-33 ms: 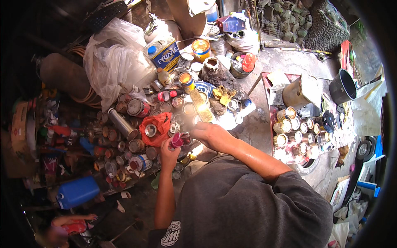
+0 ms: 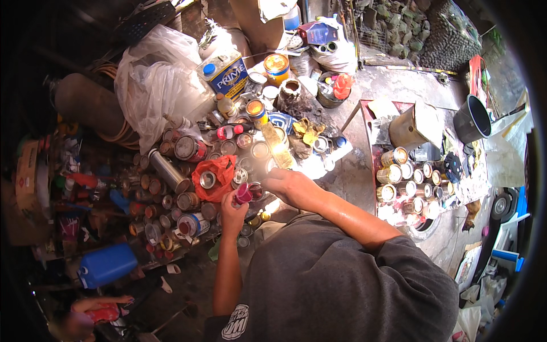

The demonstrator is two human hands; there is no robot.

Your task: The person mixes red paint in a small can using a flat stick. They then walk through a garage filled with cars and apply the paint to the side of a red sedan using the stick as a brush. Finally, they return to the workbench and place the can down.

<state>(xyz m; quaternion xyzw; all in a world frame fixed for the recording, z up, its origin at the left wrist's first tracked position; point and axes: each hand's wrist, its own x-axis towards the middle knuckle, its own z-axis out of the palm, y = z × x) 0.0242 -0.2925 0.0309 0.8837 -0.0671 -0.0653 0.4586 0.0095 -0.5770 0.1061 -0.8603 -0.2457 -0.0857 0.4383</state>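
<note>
The left hand (image 2: 231, 214) has its fingers clamped around a small magenta cup (image 2: 244, 195), which is held above the crowded worktop in front of the person's dark shirt (image 2: 342, 268). Just to the right of the cup is a dark red container (image 2: 256, 191), and the right hand (image 2: 295, 188) reaches in from the other side, its fingers bent toward that container; glare and the back of the hand hide the fingertips, so I cannot tell whether they are apart or pinching something. Beyond the cup, a crumpled orange-red plastic bag (image 2: 222, 171) surrounds a round metal can (image 2: 207, 180). To its left a long silver cylinder (image 2: 170, 171) lies at a slant among many small used tins, and a white tin with a blue band (image 2: 198, 224) lies nearer the person. A flat strip (image 2: 276, 146) lies beyond the right hand, with a yellow crumpled piece (image 2: 307, 134) beside it. Farther back are a yellow tin (image 2: 256, 112), a blue-capped rectangular can (image 2: 225, 74) and a large clear plastic bag (image 2: 162, 85). Off to the right, a black bucket (image 2: 472, 119) stands near a grouping of more tins (image 2: 407, 188).
</note>
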